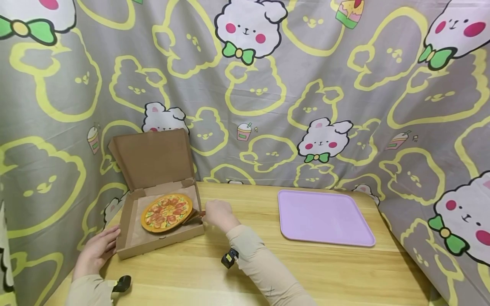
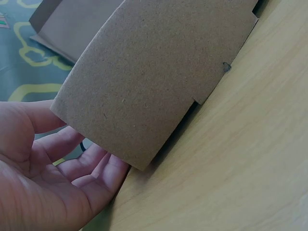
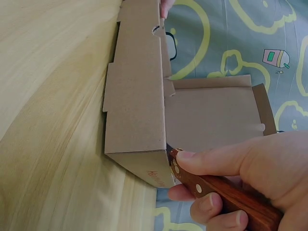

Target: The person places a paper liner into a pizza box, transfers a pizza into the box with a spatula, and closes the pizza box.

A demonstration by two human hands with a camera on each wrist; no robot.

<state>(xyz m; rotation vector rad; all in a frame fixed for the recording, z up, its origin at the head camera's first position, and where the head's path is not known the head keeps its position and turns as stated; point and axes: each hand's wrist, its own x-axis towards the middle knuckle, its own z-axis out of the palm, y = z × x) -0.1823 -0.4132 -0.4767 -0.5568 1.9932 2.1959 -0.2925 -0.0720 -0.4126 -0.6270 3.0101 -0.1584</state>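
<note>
A cardboard box (image 1: 160,242) stands with its lid raised on the left of the table, a pizza (image 1: 168,212) on an orange round base inside it. My right hand (image 1: 219,214) grips a wooden handle (image 3: 226,195) with metal rivets at the box's right wall; a dark flat blade (image 1: 190,218) reaches over that wall to the pizza's right edge. How far it lies under the pizza is hidden. My left hand (image 1: 97,250) rests against the box's left side, fingers loosely bent along the cardboard corner (image 2: 110,96) in the left wrist view.
A flat lilac tray (image 1: 323,216) lies on the right half of the wooden table (image 1: 245,195). The raised box lid (image 1: 155,159) leans back near a patterned curtain (image 1: 264,97), which hangs behind the table and on both sides.
</note>
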